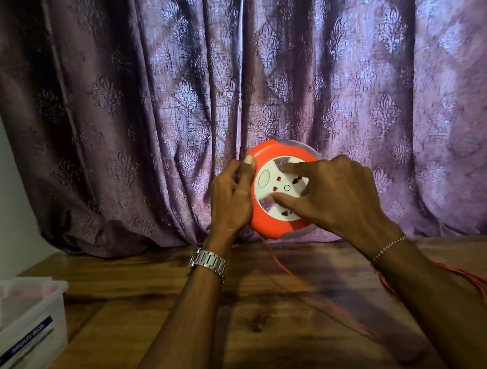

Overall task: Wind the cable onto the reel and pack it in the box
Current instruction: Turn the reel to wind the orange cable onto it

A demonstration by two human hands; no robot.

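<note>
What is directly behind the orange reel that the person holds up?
Behind the reel hangs a purple patterned curtain, reaching down to the wooden table. What is behind the curtain cannot be seen, and the reel's back side is hidden too.

I see an orange reel [273, 226] with a white socket face [281, 185] whose slots show red. From it runs a thin red-orange cable [281, 266], blurred across my brown wood-grain table [250, 319]. Behind hangs a mauve-purple curtain [255, 78] patterned with repeating damask motifs. On my left wrist is a silver link watch [208, 262], on my right a fine silvery chain bracelet [388, 247]. The box [21, 315] is translucent white with a dark blue label.
</note>
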